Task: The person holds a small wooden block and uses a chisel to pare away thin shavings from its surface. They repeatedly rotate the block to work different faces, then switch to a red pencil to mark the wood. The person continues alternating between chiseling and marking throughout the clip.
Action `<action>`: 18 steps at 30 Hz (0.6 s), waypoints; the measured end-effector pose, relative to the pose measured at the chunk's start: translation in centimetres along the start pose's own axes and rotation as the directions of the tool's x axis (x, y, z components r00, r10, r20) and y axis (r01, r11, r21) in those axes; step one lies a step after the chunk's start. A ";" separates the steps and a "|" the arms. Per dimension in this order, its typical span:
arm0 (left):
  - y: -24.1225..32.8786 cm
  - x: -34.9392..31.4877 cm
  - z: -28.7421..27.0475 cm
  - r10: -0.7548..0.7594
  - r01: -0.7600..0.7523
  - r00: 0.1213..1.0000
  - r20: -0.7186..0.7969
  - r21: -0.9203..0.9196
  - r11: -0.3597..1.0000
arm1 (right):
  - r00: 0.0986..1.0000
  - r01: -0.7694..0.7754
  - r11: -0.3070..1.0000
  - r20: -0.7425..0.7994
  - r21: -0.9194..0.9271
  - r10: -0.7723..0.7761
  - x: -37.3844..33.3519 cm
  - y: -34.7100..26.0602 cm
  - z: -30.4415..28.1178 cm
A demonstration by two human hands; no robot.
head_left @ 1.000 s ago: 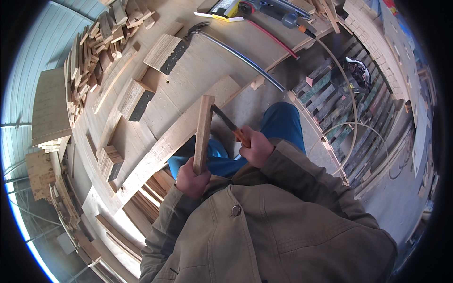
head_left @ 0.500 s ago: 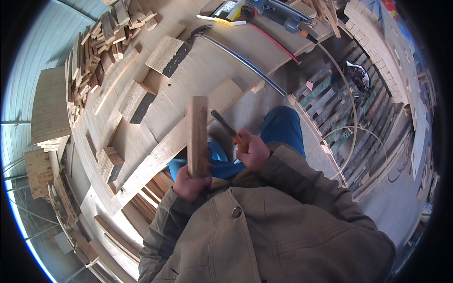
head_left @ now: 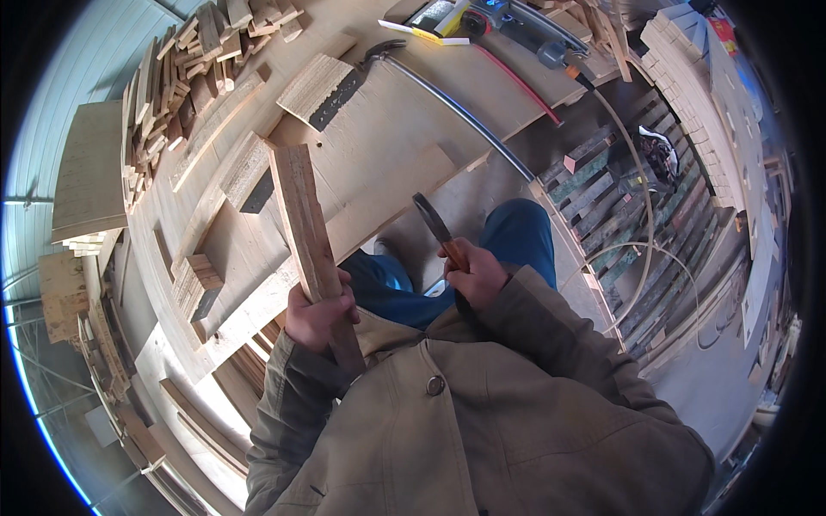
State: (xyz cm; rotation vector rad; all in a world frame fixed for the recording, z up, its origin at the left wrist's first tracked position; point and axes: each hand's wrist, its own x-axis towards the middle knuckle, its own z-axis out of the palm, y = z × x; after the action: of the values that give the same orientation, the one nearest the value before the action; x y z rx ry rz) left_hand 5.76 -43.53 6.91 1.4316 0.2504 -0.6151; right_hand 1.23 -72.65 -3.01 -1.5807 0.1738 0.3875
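Note:
My left hand is wrapped round the lower part of a short wooden board. The board stands tilted, its upper end leaning left over the workbench. To the right, my right hand grips the orange-brown handle of a dark metal hand tool. The tool's narrow head points up and left, apart from the board; its exact kind cannot be made out. Blocks with dark faces rest on the bench beyond, one block partly hidden behind the board and another block nearer.
A claw hammer with a long metal handle lies on the bench. Behind it are a red rod and a power tool. Scrap wood is piled far left. A slatted pallet and a looping hose are at right.
My left hand has moved left and tilted the board leftward, showing its rough edge. My right hand has shifted slightly right, and the tool in it has turned.

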 end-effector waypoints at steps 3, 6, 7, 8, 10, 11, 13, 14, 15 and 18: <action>0.2 -0.2 -0.6 0.004 -0.004 1.000 -0.013 0.007 1.000 | 0.999 -0.001 0.952 0.050 -0.307 0.017 -0.6 -0.4 -0.9; 0.3 -0.4 -0.9 0.011 -0.009 0.999 -0.035 0.063 0.998 | 0.997 0.049 0.861 0.075 -0.505 -0.013 -1.2 -1.2 -1.8; 0.3 -0.5 -0.9 0.008 -0.006 1.000 -0.029 0.075 0.997 | 0.997 0.037 0.829 0.079 -0.557 0.008 -1.4 -1.4 -1.9; 0.2 -0.5 -0.9 -0.004 0.007 0.999 -0.034 0.086 0.996 | 0.997 0.043 0.812 0.080 -0.583 0.005 -1.5 -1.7 -2.0; 0.0 -0.5 -0.8 -0.003 0.006 1.000 -0.028 0.075 0.997 | 0.998 0.045 0.744 0.065 -0.666 -0.003 -1.7 -2.0 -2.1; -0.2 -0.5 -0.7 -0.011 0.013 1.000 -0.029 0.085 0.996 | 0.999 0.042 0.693 0.052 -0.720 -0.007 -1.9 -2.2 -2.2; -0.4 -0.5 -0.6 -0.034 0.038 0.999 -0.042 0.105 0.994 | 0.999 0.039 0.627 0.027 -0.778 -0.029 -2.0 -2.4 -2.2; -0.5 -0.6 -0.5 -0.030 0.033 0.999 -0.035 0.115 0.993 | 0.999 0.040 0.616 0.015 -0.787 -0.046 -2.1 -2.4 -2.2; -0.6 -0.6 -0.5 -0.036 0.041 0.999 -0.038 0.123 0.992 | 0.997 0.048 0.616 0.001 -0.786 -0.076 -2.2 -2.4 -2.1; -1.0 -0.8 -0.5 -0.043 0.047 0.998 -0.036 0.144 0.988 | 0.994 0.036 0.624 -0.037 -0.781 -0.105 -2.4 -2.4 -2.0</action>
State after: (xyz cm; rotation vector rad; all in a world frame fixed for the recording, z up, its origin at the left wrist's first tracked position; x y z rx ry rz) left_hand 4.70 -42.85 6.42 1.5808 0.2693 -0.6576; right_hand 0.14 -74.83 0.04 -2.4771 -0.0143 0.3542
